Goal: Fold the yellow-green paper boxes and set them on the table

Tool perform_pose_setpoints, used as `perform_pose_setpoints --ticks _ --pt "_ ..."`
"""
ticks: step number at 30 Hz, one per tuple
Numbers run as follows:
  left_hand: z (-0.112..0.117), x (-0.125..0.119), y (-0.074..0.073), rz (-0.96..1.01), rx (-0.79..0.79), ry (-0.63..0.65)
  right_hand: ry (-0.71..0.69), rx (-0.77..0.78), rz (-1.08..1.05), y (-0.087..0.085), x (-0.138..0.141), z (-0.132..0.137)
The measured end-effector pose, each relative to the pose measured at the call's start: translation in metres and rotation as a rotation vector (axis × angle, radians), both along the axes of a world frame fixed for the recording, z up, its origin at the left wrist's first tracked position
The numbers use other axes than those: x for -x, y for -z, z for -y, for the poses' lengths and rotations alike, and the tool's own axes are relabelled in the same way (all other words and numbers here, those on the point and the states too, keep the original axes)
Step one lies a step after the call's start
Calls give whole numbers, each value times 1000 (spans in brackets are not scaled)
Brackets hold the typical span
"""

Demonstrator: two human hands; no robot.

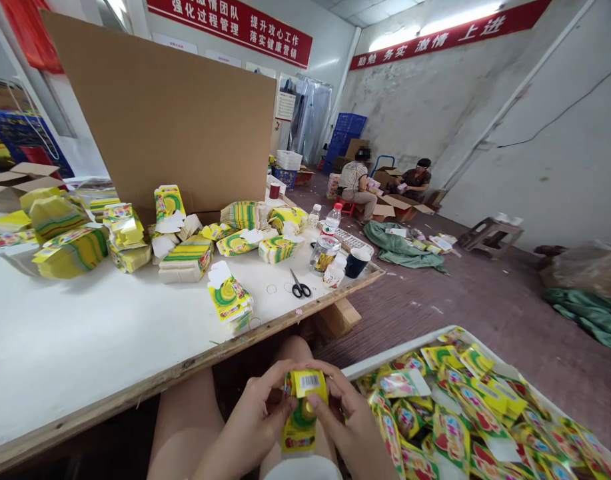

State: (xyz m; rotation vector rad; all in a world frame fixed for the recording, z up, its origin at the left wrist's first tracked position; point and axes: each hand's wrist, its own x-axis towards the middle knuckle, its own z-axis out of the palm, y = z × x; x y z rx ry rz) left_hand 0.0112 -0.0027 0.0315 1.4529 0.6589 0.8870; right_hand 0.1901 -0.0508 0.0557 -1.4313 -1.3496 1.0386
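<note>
A small yellow and green printed packet with a barcode [305, 400] is held upright over my lap. My left hand [255, 410] grips its left edge, and my right hand [352, 417] grips its right side, thumb on the front. Whether something sits inside the packet, I cannot tell. To the right, close to my right hand, a white-rimmed tray [430, 338] is heaped with yellow, green and red packets [450, 433]. Ahead on the white table lies a small stack of yellow flat cartons [230, 300].
Black-handled scissors [300, 288], a glass jar [325, 255], a dark cup [358, 263] and a red-capped bottle [333, 219] stand near the table's right edge. Behind several carton stacks [188, 259] rises a large cardboard sheet [180, 120]. Two people [358, 180] sit farther back among boxes.
</note>
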Motion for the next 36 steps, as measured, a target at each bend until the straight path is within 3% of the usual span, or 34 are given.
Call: perform_pose_setpoints --ticks 6,13,19,24,28,33,36 --pt "3 5 2 -55 -22 38 45 48 171 15 7 -3" --pt "1 2 -9 100 117 70 91 2 349 17 10 -2" --pt "2 1 -4 106 131 70 95 23 446 25 7 -4" --pt "1 -1 0 85 134 16 116 -3 432 18 4 -6" --pt "0 -5 -1 122 200 -29 94 -129 330 8 1 -6" --pt "3 -16 -4 42 34 -32 183 -123 197 8 -4 -4" --pt "-9 -11 -1 -147 -219 -197 364 -192 445 3 -24 -1"
